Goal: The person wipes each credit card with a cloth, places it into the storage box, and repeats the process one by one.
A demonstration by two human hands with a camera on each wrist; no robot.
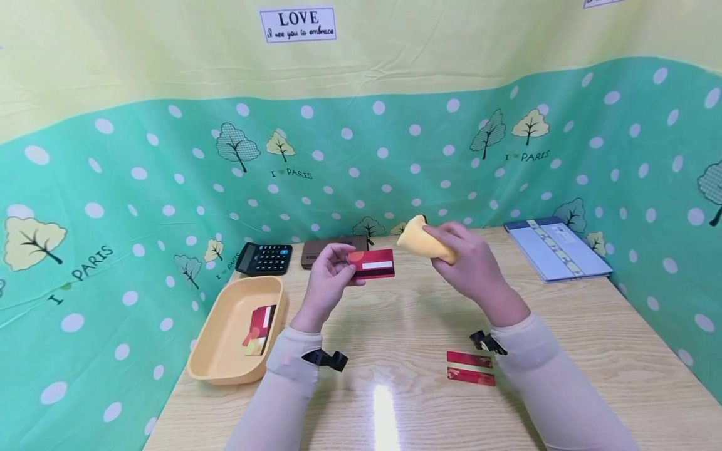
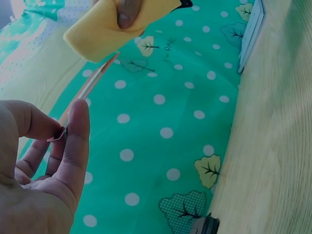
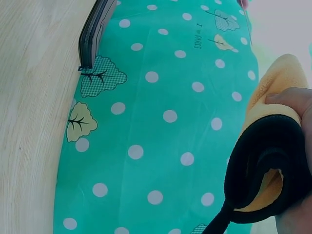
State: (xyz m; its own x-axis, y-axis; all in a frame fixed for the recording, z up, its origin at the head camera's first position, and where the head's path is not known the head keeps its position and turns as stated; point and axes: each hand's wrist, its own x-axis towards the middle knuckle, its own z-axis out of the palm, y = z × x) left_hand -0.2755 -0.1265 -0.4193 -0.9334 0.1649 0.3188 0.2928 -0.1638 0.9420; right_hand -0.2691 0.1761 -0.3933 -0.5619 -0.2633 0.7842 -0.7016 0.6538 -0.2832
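My left hand (image 1: 329,279) pinches a red card (image 1: 376,264) by its left end, thumb in front. The card carries a white strip and a dark stripe. In the left wrist view the card (image 2: 92,80) appears nearly edge-on, its far tip close under a yellow cloth (image 2: 95,31). My right hand (image 1: 474,266) grips this folded cloth (image 1: 420,238), just right of the card in the head view. A black edging (image 3: 243,165) on the rolled cloth shows in the right wrist view. Both hands are raised over the wooden table (image 1: 406,338).
A peach tray (image 1: 198,360) at left holds several red cards (image 1: 261,322). Behind it stand a black calculator (image 1: 265,259) and a brown zipped case (image 1: 313,252). Red strips (image 1: 470,376) with a pale band between lie near my right wrist. A blue-grey folder (image 1: 555,247) lies back right.
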